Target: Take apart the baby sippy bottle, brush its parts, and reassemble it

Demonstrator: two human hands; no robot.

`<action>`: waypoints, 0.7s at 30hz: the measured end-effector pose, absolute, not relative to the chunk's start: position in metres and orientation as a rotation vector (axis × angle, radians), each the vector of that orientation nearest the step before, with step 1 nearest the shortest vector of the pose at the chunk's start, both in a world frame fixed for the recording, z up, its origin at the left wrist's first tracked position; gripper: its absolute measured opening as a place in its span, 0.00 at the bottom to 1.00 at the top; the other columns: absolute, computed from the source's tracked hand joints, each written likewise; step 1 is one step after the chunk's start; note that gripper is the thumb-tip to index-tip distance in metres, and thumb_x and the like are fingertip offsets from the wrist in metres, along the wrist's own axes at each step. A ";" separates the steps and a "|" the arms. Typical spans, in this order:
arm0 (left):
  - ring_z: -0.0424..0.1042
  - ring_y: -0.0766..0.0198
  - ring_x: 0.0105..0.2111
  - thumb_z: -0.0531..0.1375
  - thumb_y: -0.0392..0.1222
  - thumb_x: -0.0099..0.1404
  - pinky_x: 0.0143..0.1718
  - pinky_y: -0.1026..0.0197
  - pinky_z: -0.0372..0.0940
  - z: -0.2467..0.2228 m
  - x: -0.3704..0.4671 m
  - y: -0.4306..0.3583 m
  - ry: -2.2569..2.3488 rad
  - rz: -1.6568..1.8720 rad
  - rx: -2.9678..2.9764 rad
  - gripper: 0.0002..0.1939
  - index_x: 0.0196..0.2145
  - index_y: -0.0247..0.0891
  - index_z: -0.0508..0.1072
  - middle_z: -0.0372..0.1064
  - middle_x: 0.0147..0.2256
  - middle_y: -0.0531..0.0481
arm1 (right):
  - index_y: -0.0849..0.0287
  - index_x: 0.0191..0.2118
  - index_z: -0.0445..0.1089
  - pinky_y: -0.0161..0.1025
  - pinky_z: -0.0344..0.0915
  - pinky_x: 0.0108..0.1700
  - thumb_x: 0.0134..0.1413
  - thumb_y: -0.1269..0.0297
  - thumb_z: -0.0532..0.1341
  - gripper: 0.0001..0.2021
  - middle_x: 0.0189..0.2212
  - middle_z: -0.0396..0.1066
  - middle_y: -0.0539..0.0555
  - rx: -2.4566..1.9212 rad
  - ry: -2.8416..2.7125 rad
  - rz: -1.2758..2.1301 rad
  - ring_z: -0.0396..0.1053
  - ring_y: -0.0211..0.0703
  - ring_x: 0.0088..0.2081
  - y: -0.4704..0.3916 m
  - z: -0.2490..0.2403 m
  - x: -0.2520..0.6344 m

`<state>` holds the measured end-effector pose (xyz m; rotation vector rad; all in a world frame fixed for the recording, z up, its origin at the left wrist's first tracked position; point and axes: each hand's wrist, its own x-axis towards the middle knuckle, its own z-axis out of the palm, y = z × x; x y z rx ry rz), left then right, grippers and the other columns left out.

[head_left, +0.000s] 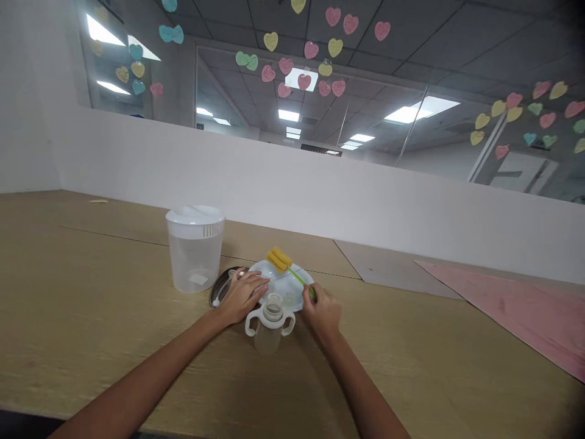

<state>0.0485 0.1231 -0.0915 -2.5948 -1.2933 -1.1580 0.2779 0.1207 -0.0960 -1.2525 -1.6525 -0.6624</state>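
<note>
My right hand [323,310] is closed round the green handle of a brush [280,260] with a yellow sponge head, which lies over a white plate [299,275]. My left hand [244,295] rests at the plate's left edge, fingers apart and pointing right, partly over a dark round metal dish [214,292] that has a clear and white piece in it. Between my hands, nearer to me, an open clear bottle [267,338] with a white two-handled collar stands upright. Small clear parts lie on the plate behind the bottle.
A translucent bucket [195,256] with a white lid stands behind and left of the dish. A pink sheet [516,305] lies on the wooden table [114,292] at the right. Beyond is a low white wall [320,195] under glass with heart-shaped notes.
</note>
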 end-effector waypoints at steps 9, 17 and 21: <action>0.64 0.57 0.48 0.51 0.45 0.66 0.50 0.53 0.61 -0.089 0.046 0.120 -1.321 -1.851 -2.209 0.17 0.51 0.39 0.62 0.62 0.48 0.43 | 0.61 0.24 0.67 0.33 0.47 0.25 0.61 0.61 0.50 0.17 0.15 0.60 0.49 -1.054 -1.720 -0.613 0.58 0.35 0.19 0.115 -0.094 0.278; 0.55 0.54 0.55 0.58 0.43 0.60 0.48 0.55 0.66 -0.087 0.042 0.121 -1.324 -2.056 -1.948 0.25 0.54 0.40 0.58 0.48 0.53 0.41 | 0.62 0.23 0.67 0.32 0.48 0.24 0.60 0.63 0.51 0.16 0.14 0.57 0.48 -0.957 -1.797 -0.604 0.55 0.33 0.18 0.113 -0.092 0.278; 0.64 0.58 0.46 0.60 0.40 0.58 0.50 0.51 0.64 -0.085 0.037 0.122 -1.323 -2.016 -1.899 0.27 0.53 0.40 0.57 0.54 0.47 0.44 | 0.62 0.25 0.68 0.32 0.49 0.25 0.59 0.65 0.51 0.15 0.15 0.58 0.48 -0.908 -1.811 -0.623 0.55 0.33 0.19 0.111 -0.088 0.280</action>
